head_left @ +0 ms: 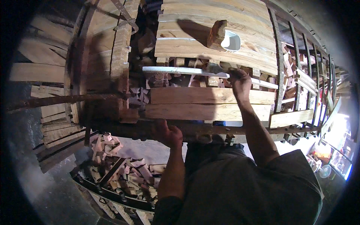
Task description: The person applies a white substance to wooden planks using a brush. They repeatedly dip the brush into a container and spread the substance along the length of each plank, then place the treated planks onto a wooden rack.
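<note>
My right hand [240, 83] is closed around the handle of a brush [214, 69]. The brush's head lies against the upturned edge of a narrow wooden strip [172, 70], which is coated white along its length. My left hand [169, 134] is closed over the metal rail [198, 129] at the near side of the frame. Two flat boards [183, 96] lie between that rail and the coated strip. Beyond the strip is a panel of boards side by side [213, 13]. On it stands a cut-open tub [233, 40] with white inside, against a brown block [217, 34].
A rusty bar [60, 100] juts out to the left, and a metal clamp arm [125, 17] hangs at the upper left. Slatted metal bars [279, 60] run along the right. Wood offcuts [140, 172] fill a bin below my left arm. Planks [37, 73] are stacked at the far left.
</note>
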The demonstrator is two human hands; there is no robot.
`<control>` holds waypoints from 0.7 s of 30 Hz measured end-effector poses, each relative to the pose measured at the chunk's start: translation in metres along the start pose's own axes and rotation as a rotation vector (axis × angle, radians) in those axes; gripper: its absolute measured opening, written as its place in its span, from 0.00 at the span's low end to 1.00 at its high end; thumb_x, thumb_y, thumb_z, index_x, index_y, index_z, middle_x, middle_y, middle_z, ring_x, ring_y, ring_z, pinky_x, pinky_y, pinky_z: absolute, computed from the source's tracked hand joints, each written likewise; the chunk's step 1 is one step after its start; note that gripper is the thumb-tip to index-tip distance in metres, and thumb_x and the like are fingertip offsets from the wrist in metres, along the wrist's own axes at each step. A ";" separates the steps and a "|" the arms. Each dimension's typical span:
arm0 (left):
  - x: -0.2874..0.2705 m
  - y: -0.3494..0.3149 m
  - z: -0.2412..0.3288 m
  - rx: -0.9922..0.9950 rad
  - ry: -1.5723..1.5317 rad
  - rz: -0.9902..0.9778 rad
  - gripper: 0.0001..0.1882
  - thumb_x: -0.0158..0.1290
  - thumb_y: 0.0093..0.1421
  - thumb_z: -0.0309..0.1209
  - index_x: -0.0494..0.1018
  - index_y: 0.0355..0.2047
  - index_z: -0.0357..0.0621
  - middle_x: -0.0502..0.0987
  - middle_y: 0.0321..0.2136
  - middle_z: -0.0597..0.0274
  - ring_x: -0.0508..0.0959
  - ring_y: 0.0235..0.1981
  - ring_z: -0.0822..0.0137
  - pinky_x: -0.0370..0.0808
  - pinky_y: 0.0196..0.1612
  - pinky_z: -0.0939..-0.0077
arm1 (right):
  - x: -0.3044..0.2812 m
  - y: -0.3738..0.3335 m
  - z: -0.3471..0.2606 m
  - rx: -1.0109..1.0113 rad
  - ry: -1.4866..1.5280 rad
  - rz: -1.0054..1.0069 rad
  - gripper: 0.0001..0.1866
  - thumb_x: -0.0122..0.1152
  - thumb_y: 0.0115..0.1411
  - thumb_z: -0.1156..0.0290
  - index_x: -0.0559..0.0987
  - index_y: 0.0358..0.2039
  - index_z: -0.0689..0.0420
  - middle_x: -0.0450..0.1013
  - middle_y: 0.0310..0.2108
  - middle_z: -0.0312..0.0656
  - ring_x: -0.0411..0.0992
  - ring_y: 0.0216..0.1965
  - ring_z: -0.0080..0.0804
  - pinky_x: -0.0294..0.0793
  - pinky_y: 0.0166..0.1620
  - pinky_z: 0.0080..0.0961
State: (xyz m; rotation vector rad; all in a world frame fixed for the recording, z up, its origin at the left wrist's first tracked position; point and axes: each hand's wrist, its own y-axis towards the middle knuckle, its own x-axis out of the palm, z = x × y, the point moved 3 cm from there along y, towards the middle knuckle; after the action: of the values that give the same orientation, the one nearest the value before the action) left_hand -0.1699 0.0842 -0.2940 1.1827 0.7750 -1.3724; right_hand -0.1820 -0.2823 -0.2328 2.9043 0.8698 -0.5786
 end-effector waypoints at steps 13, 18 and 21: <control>0.008 0.000 0.000 0.076 0.063 -0.001 0.24 0.50 0.50 0.29 0.71 0.51 0.47 0.71 0.53 0.53 0.66 0.55 0.44 0.60 0.60 0.45 | 0.230 -0.029 -0.084 -0.304 -0.055 -0.331 0.14 0.62 0.45 0.76 0.81 0.36 0.57 0.75 0.35 0.50 0.74 0.40 0.50 0.74 0.43 0.38; 0.035 -0.011 -0.032 0.004 -0.095 -0.057 0.24 0.50 0.54 0.30 0.69 0.54 0.43 0.71 0.54 0.51 0.68 0.55 0.49 0.62 0.60 0.53 | 0.144 -0.030 -0.054 -0.312 -0.032 -0.098 0.14 0.61 0.48 0.81 0.83 0.38 0.57 0.74 0.32 0.50 0.74 0.36 0.47 0.73 0.41 0.34; 0.078 -0.030 -0.082 -0.114 -0.393 -0.209 0.25 0.49 0.56 0.31 0.68 0.55 0.42 0.70 0.55 0.50 0.69 0.55 0.51 0.64 0.59 0.58 | 0.040 -0.029 -0.021 -0.230 0.040 -0.060 0.16 0.57 0.52 0.85 0.82 0.41 0.58 0.76 0.32 0.48 0.77 0.36 0.39 0.75 0.40 0.28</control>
State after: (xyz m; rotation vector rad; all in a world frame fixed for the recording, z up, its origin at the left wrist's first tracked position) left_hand -0.1720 0.1414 -0.3959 0.7254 0.6954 -1.6466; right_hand -0.1598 -0.2344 -0.2264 2.6997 0.9614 -0.3964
